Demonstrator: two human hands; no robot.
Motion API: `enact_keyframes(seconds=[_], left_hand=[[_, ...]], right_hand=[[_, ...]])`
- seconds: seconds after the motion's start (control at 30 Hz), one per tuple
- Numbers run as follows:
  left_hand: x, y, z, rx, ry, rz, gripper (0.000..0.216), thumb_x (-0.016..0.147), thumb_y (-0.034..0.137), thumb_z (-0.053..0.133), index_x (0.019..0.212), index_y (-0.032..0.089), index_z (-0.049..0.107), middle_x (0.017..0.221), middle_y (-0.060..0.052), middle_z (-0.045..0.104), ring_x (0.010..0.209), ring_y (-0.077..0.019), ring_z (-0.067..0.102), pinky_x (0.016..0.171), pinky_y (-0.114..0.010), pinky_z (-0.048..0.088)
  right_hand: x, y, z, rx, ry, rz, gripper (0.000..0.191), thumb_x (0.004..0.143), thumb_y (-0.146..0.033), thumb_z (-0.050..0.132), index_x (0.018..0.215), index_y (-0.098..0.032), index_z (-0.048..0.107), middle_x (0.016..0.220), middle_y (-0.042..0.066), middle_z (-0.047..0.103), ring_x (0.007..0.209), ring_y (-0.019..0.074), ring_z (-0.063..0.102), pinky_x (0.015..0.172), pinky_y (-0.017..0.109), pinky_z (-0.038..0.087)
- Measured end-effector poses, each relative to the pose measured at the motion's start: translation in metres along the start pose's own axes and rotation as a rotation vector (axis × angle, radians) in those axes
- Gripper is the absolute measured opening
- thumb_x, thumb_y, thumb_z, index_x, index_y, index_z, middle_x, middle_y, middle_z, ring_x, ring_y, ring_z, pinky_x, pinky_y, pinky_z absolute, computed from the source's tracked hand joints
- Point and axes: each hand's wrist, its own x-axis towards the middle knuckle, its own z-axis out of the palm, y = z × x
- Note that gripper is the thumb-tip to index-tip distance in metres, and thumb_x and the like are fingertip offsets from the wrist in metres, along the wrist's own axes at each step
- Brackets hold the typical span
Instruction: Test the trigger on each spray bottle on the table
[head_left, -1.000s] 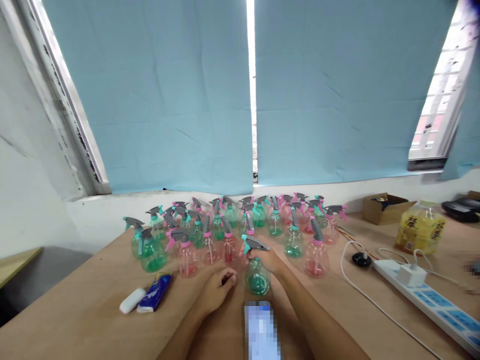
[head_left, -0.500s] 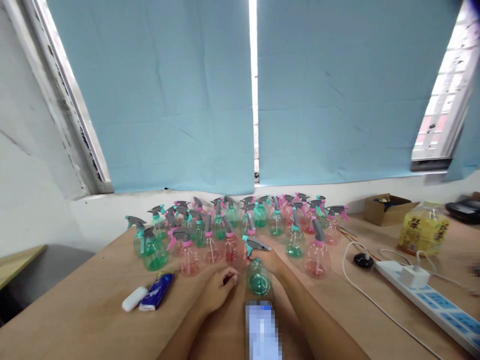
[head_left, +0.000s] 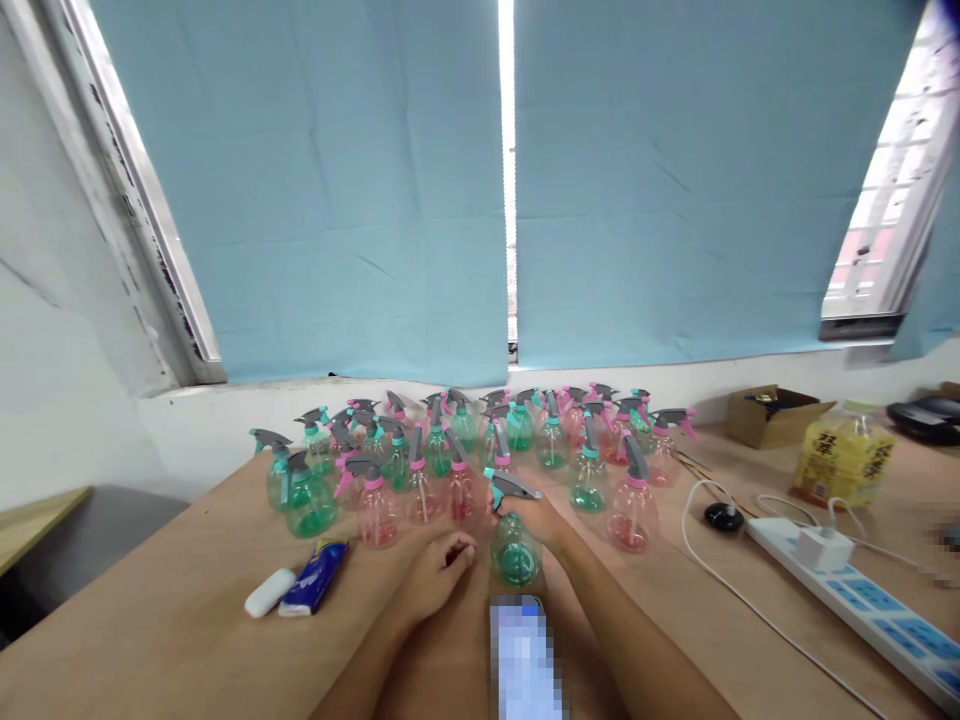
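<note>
My right hand [head_left: 538, 520] grips the neck of a green spray bottle [head_left: 515, 560] with a grey and teal trigger head [head_left: 508, 487], standing on the wooden table [head_left: 187, 620] just in front of me. My left hand [head_left: 436, 573] rests on the table to the left of that bottle, fingers curled, holding nothing that I can see. Behind them stands a crowd of several pink and green spray bottles [head_left: 480, 455]. A blurred rectangular object [head_left: 525, 660] lies between my forearms.
A white case [head_left: 269, 592] and a blue packet [head_left: 314, 590] lie at the left. At the right are a white power strip [head_left: 855, 590] with cables, a black round object [head_left: 724, 517], a yellow bottle [head_left: 841, 457] and a cardboard box [head_left: 772, 414]. Blue blinds cover the window behind.
Hardly anything differs; my right hand stays on the green bottle and my left hand stays beside it. The view has shifted very slightly.
</note>
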Motion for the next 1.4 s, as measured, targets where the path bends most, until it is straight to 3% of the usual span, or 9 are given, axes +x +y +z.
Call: enact_keyframes(seconds=[0.17, 0.3, 0.43, 0.63, 0.73, 0.83, 0.93, 1.13, 1.4], left_hand=[[0.0, -0.002, 0.0, 0.009, 0.007, -0.02, 0.029, 0.095, 0.043, 0.047, 0.097, 0.021, 0.066, 0.097, -0.003, 0.072, 0.091, -0.0206, 0.064, 0.083, -0.028, 0.047], [0.0, -0.002, 0.0, 0.007, -0.005, -0.019, 0.029, 0.095, 0.043, 0.046, 0.099, 0.022, 0.066, 0.099, -0.003, 0.072, 0.094, -0.0205, 0.063, 0.084, -0.027, 0.046], [-0.002, 0.005, -0.002, 0.019, -0.013, -0.026, 0.031, 0.096, 0.044, 0.044, 0.095, 0.021, 0.064, 0.096, -0.003, 0.07, 0.09, -0.0203, 0.063, 0.081, -0.027, 0.046], [-0.003, 0.009, -0.003, 0.114, -0.001, -0.067, 0.038, 0.095, 0.05, 0.043, 0.078, 0.019, 0.057, 0.077, 0.0, 0.062, 0.074, -0.0171, 0.055, 0.066, -0.025, 0.039], [-0.002, 0.006, -0.002, 0.145, -0.001, -0.086, 0.041, 0.094, 0.052, 0.043, 0.072, 0.019, 0.053, 0.07, 0.002, 0.056, 0.068, -0.0155, 0.051, 0.062, -0.025, 0.034], [-0.002, 0.004, -0.001, 0.146, 0.0, -0.088, 0.041, 0.095, 0.052, 0.043, 0.071, 0.019, 0.051, 0.07, 0.003, 0.055, 0.067, -0.0149, 0.05, 0.061, -0.025, 0.034], [-0.002, 0.005, -0.001, 0.141, -0.003, -0.076, 0.04, 0.095, 0.052, 0.043, 0.072, 0.019, 0.05, 0.071, 0.002, 0.055, 0.07, -0.0155, 0.052, 0.063, -0.025, 0.035], [-0.002, 0.008, -0.002, 0.156, -0.007, -0.094, 0.041, 0.094, 0.054, 0.042, 0.073, 0.019, 0.051, 0.071, 0.002, 0.056, 0.069, -0.0156, 0.052, 0.063, -0.025, 0.034], [-0.002, 0.009, -0.001, 0.131, -0.011, -0.062, 0.04, 0.095, 0.052, 0.042, 0.076, 0.019, 0.055, 0.078, 0.0, 0.062, 0.075, -0.0169, 0.055, 0.068, -0.026, 0.038]], right_hand=[[-0.001, 0.009, 0.0, -0.094, 0.106, -0.066, 0.02, 0.068, -0.017, 0.054, 0.083, -0.02, 0.067, 0.068, -0.001, 0.064, 0.061, 0.0138, 0.056, 0.063, 0.028, 0.048], [-0.004, 0.021, -0.008, -0.233, 0.402, -0.185, 0.007, 0.074, -0.021, 0.056, 0.077, -0.019, 0.062, 0.066, -0.002, 0.06, 0.065, 0.0145, 0.056, 0.066, 0.027, 0.047], [-0.008, 0.024, -0.02, -0.434, 0.661, -0.205, 0.012, 0.078, -0.026, 0.056, 0.087, -0.019, 0.061, 0.07, -0.002, 0.058, 0.063, 0.0137, 0.052, 0.064, 0.026, 0.044], [-0.015, 0.018, -0.028, -0.811, 0.754, -0.142, 0.03, 0.083, -0.031, 0.052, 0.109, -0.019, 0.057, 0.076, 0.0, 0.06, 0.067, 0.0174, 0.054, 0.069, 0.029, 0.043], [-0.017, 0.025, -0.03, -0.971, 0.813, -0.14, 0.051, 0.083, -0.034, 0.052, 0.131, -0.017, 0.046, 0.094, 0.006, 0.064, 0.081, 0.0226, 0.059, 0.077, 0.035, 0.045], [-0.017, 0.036, -0.034, -1.132, 0.827, -0.208, 0.055, 0.088, -0.035, 0.047, 0.139, -0.014, 0.04, 0.109, 0.013, 0.062, 0.1, 0.0275, 0.057, 0.088, 0.041, 0.043], [-0.016, 0.044, -0.039, -1.23, 0.864, -0.202, 0.054, 0.093, -0.04, 0.042, 0.14, -0.013, 0.04, 0.115, 0.016, 0.058, 0.11, 0.0304, 0.052, 0.093, 0.046, 0.041], [-0.015, 0.048, -0.04, -1.311, 0.982, 0.012, 0.061, 0.095, -0.052, 0.04, 0.142, -0.013, 0.04, 0.122, 0.022, 0.05, 0.113, 0.0378, 0.046, 0.093, 0.053, 0.034], [-0.016, 0.064, -0.043, -1.316, 0.959, 0.016, 0.049, 0.095, -0.042, 0.036, 0.13, -0.009, 0.046, 0.12, 0.025, 0.05, 0.11, 0.0408, 0.046, 0.089, 0.056, 0.035]])
